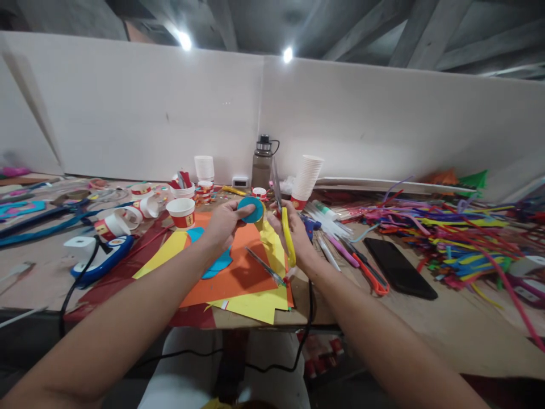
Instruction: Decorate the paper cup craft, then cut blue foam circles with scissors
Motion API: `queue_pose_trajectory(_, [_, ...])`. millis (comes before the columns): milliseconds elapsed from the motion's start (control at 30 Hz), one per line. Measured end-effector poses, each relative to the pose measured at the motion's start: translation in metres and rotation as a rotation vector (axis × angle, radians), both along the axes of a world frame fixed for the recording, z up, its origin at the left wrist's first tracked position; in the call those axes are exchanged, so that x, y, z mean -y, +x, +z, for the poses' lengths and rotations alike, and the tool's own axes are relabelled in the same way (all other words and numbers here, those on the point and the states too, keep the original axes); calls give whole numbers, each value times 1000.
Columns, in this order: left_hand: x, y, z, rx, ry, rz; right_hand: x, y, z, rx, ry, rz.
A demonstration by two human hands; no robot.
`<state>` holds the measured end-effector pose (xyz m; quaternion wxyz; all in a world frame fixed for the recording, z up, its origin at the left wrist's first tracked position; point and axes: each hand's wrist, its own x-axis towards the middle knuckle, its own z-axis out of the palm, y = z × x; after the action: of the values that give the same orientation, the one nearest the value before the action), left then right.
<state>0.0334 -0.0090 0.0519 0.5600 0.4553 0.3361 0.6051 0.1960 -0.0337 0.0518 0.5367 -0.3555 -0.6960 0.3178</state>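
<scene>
My left hand (225,222) pinches a round blue paper disc (251,211), with a strip of yellow paper just at its right side. Held in my right hand (297,234) are yellow-handled scissors (289,237), their blades pointing up. The fingertips of both hands are close together above the sheets. Below lie orange paper (213,284), yellow paper (255,305) and a cut blue piece (218,266). A pen (264,265) rests across the orange paper.
Paper cups (181,213) stand behind on the left, a cup stack (307,180) and a bottle (261,165) at the back. Rightward lie an orange cutter (371,275), a black phone (399,268) and colourful pipe cleaners (460,233). A blue-and-white tool (104,260) sits left.
</scene>
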Motion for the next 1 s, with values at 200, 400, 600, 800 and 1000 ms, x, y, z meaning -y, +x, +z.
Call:
queue_pose_trajectory(200, [-5,-11,11,333,-60,130,7,5,6,280,-37,106])
queue_pose_trajectory(400, [-16,-27,16,476,-17,251,7,2,4,472,-9,112])
queue_pose_trajectory(600, [-19,-33,18,516,6,282,7,-1,2,516,21,123])
queue_pose_trajectory(800, [-12,-24,16,499,15,193,10,-2,4,434,-41,134])
queue_pose_trajectory(1000, [-3,-10,15,460,0,165,12,-5,7,292,-130,137])
